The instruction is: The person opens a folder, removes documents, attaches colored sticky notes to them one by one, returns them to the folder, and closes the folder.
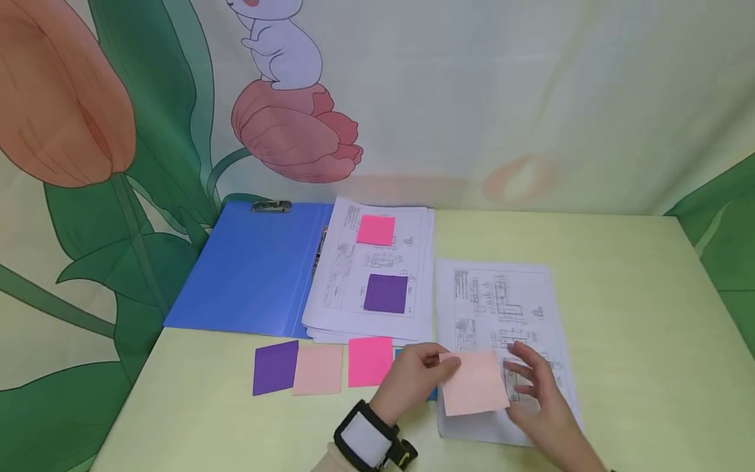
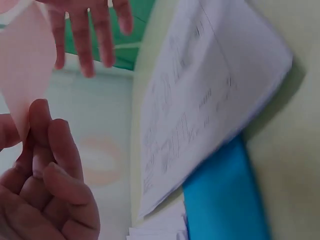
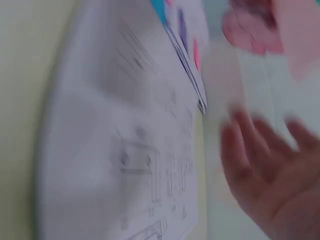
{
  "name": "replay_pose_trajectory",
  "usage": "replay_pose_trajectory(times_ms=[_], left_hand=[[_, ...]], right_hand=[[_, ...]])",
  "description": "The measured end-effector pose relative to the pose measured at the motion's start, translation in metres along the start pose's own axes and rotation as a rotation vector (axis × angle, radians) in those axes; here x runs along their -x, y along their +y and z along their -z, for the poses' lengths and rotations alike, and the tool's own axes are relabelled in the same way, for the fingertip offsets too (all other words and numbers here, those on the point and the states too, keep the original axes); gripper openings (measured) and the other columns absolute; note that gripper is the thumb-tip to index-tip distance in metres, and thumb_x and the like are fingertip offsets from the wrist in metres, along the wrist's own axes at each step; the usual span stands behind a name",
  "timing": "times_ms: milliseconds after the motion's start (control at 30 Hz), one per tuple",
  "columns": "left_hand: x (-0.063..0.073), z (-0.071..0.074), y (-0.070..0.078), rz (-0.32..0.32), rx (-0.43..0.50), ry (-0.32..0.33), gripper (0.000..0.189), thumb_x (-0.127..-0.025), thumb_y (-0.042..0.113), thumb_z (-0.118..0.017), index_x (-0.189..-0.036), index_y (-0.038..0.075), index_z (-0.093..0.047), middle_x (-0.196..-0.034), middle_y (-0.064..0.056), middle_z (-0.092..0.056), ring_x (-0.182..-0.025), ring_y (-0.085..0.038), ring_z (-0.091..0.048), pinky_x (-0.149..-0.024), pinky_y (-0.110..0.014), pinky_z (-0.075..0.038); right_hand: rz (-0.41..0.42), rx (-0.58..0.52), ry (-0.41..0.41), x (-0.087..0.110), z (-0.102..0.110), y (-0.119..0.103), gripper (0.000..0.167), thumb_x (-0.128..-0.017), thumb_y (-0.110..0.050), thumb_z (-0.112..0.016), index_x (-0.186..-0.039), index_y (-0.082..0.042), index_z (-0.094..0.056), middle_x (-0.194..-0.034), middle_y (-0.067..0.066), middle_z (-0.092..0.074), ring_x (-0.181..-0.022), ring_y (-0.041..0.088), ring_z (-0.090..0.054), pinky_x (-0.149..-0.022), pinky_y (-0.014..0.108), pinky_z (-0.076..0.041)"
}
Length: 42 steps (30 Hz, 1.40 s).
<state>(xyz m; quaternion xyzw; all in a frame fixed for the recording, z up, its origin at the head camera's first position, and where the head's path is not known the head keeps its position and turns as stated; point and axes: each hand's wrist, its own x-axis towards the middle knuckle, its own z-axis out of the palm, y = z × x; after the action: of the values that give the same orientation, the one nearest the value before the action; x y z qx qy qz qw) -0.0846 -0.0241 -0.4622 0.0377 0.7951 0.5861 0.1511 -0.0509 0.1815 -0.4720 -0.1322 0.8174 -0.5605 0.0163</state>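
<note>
A light pink sticky note [image 1: 475, 385] is pinched at its upper left corner by my left hand [image 1: 413, 375], above a stack of printed drawing sheets [image 1: 478, 288]. In the left wrist view, the note [image 2: 31, 60] stands up from between thumb and fingers. My right hand [image 1: 545, 400] is at the note's right side, its fingers spread and loosely bent. Blurred in the right wrist view, that hand [image 3: 270, 170] has nothing in its fingers. Partly hidden behind my left hand, a blue pad [image 2: 225, 195] pokes out beside the sheets.
Purple [image 1: 275, 368], light pink [image 1: 318, 370] and bright pink [image 1: 370, 362] note pads lie in a row at the front. Behind them is an open blue folder [image 1: 248, 269]. Its paper stack [image 1: 348, 314] bears a bright pink note [image 1: 375, 230] and a purple note [image 1: 386, 294].
</note>
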Motion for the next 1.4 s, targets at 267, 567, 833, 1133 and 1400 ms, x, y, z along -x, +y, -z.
replay_pose_trajectory(times_ms=[267, 567, 833, 1133, 1400], left_hand=[[-0.065, -0.003, 0.007, 0.011, -0.227, -0.076, 0.027, -0.088, 0.032, -0.063, -0.099, 0.009, -0.07, -0.077, 0.002, -0.061, -0.071, -0.012, -0.055, -0.059, -0.023, -0.043], [-0.113, -0.02, -0.02, -0.097, -1.143, -0.097, 0.088, -0.067, 0.054, -0.075, -0.139, 0.015, -0.042, -0.142, -0.007, -0.039, -0.132, -0.024, -0.033, -0.106, -0.041, -0.027], [-0.119, -0.026, -0.027, -0.14, -1.254, -0.128, 0.092, -0.058, 0.053, -0.08, -0.136, 0.017, -0.046, -0.137, -0.009, -0.045, -0.127, -0.026, -0.039, -0.104, -0.037, -0.03], [-0.124, -0.029, -0.015, -0.073, -1.273, -0.118, 0.095, -0.058, 0.048, -0.083, -0.14, 0.021, -0.042, -0.135, -0.01, -0.044, -0.126, -0.029, -0.039, -0.104, -0.037, -0.031], [-0.123, -0.032, 0.004, -0.069, -1.318, -0.185, 0.095, -0.063, 0.042, -0.081, -0.143, 0.021, -0.036, -0.152, -0.001, -0.022, -0.128, -0.039, -0.035, -0.101, -0.042, -0.035]], right_hand=[[-0.432, 0.144, -0.03, -0.083, 0.033, 0.029, 0.049, -0.086, -0.045, -0.061, -0.109, -0.002, -0.062, -0.09, 0.008, -0.066, -0.079, 0.02, -0.059, -0.063, 0.029, -0.043], [-0.506, 0.262, -0.012, -0.157, 0.061, 0.086, 0.048, -0.086, -0.042, -0.063, -0.108, 0.001, -0.062, -0.101, 0.016, -0.061, -0.09, 0.028, -0.052, -0.071, 0.037, -0.041], [-0.552, 0.31, -0.001, -0.166, 0.055, 0.1, 0.04, -0.086, -0.035, -0.065, -0.104, 0.001, -0.065, -0.1, 0.016, -0.061, -0.089, 0.029, -0.05, -0.069, 0.032, -0.038], [-0.499, 0.32, 0.002, -0.172, 0.055, 0.097, 0.035, -0.085, -0.034, -0.067, -0.095, 0.0, -0.066, -0.088, 0.011, -0.062, -0.08, 0.025, -0.051, -0.063, 0.029, -0.039], [-0.505, 0.333, 0.011, -0.175, 0.061, 0.095, 0.035, -0.083, -0.034, -0.069, -0.091, -0.001, -0.067, -0.085, 0.009, -0.062, -0.078, 0.023, -0.051, -0.06, 0.028, -0.038]])
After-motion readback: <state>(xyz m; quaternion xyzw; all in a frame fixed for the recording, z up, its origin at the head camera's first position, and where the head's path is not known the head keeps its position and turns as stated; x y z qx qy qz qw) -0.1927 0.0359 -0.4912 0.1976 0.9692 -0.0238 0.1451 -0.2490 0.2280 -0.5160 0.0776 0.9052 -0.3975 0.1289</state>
